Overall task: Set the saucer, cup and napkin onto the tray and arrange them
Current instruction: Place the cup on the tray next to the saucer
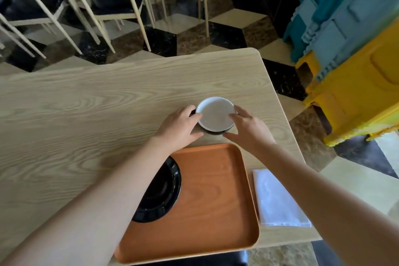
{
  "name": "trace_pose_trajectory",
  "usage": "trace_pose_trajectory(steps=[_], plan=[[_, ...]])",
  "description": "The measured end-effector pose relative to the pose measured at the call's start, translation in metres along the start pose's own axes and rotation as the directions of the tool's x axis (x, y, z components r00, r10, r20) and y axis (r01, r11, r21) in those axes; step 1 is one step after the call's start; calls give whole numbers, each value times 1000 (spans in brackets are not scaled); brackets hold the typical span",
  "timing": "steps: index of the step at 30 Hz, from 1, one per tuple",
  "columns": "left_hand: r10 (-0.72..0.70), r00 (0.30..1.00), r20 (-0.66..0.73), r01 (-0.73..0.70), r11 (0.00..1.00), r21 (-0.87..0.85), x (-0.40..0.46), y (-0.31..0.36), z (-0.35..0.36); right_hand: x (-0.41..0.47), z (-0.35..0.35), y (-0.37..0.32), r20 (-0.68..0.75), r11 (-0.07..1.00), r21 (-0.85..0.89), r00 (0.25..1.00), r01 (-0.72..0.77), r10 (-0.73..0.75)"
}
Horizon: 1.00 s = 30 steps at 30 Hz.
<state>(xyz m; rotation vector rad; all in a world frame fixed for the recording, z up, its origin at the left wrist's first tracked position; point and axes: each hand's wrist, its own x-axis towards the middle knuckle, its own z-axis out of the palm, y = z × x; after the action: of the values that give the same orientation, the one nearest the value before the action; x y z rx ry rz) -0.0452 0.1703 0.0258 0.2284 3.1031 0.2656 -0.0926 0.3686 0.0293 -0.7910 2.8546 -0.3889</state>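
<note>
A cup (216, 114), white inside and dark outside, stands on the wooden table (86, 114) just beyond the orange tray (216, 190). My left hand (179, 127) touches its left side and my right hand (248, 129) its right side, fingers spread around it. A black saucer (164, 192) lies on the tray's left part, partly hidden by my left forearm. A white folded napkin (278, 198) lies on the table right of the tray.
The table's right edge runs close to the napkin. Stacked yellow, blue and green plastic crates (356, 49) stand to the right. Chairs (108, 6) fill the floor beyond the far edge.
</note>
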Motion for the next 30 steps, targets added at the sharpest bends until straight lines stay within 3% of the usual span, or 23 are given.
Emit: trace_pose_trajectory(steps=[7,11,17,30], plan=[[-53,998,-32,47,984,-174,4,-3,4,5,-2,8,-40,996,59,997,69,-66],[-79,988,-136,46,972,-229,-12,4,4,-6,-8,11,-118,986,101,986,131,-119],[-45,973,-227,-8,973,-230,-47,22,1,-40,-13,14,-269,960,120,939,254,-215],[-99,978,-185,63,979,-194,-102,56,27,-86,17,25,-252,935,115,920,336,-299]])
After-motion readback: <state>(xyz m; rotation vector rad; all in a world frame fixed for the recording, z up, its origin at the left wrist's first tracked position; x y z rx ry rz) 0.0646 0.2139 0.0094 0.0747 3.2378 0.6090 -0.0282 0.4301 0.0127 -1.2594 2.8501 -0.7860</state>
